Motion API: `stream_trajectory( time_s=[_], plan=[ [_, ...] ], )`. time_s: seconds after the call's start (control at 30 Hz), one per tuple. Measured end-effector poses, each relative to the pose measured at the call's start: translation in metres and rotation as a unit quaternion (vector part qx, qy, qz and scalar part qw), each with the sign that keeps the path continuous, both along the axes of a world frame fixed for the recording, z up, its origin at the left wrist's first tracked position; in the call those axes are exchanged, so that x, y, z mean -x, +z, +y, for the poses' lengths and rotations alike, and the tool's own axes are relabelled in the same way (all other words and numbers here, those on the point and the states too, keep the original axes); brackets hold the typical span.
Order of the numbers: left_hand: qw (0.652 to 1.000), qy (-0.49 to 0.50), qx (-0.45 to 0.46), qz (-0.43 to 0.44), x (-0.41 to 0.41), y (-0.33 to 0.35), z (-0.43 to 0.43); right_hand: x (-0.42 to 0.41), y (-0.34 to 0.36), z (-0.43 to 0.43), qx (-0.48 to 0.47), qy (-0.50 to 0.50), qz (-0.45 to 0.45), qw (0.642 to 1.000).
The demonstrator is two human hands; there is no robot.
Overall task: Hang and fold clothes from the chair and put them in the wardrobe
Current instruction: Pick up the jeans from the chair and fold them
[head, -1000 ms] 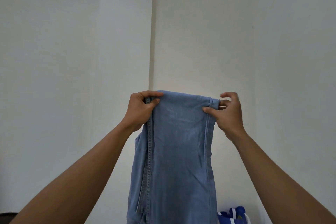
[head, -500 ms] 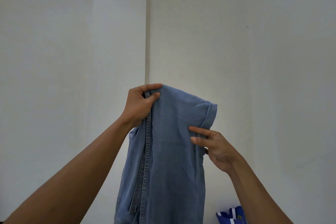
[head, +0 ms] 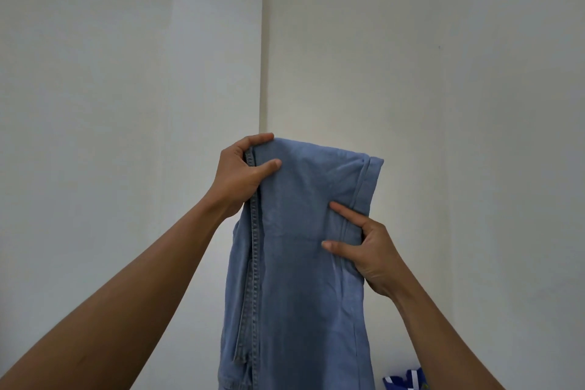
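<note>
A pair of light blue jeans [head: 304, 279] hangs folded lengthwise in front of a white wall, held up at arm's length. My left hand [head: 242, 174] grips the top left corner of the fold, thumb on the front and fingers over the top edge. My right hand [head: 367, 250] holds the right side seam lower down, with thumb and index finger lying on the front of the cloth. The top right corner of the jeans droops free. The legs run down out of the frame. Neither chair nor wardrobe is in view.
White walls meet in a vertical corner [head: 262, 57] behind the jeans. A blue and white bag [head: 403, 381] shows at the bottom edge, right of the jeans.
My right hand let go of the top right corner and moved down the right seam, where it now holds the cloth. The free corner has sagged. My left hand keeps its grip.
</note>
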State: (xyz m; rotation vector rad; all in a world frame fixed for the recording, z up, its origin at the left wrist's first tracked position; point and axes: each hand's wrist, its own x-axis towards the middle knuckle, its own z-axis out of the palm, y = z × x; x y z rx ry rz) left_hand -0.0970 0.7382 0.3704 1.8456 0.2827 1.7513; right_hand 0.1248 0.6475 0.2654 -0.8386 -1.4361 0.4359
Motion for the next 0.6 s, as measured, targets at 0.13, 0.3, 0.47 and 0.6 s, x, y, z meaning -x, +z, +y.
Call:
stream_trajectory(
  time_s=[0.13,0.3,0.47,0.6],
  plan=[
    [0.992,0.067,-0.049,0.093,0.010,0.010,0.007,-0.005,0.010,-0.005,-0.043,0.005,-0.006,0.999],
    [0.840,0.402,-0.064,0.357,0.014,0.023,0.001,-0.010,0.013,-0.008,-0.044,0.010,-0.020,0.999],
    [0.878,0.406,-0.167,0.189,0.013,-0.008,-0.003,-0.014,0.019,-0.007,-0.042,-0.008,-0.054,0.998],
    [0.994,0.071,-0.032,0.082,0.001,-0.100,-0.005,-0.013,0.033,-0.011,-0.044,-0.010,-0.090,0.995]
  ],
)
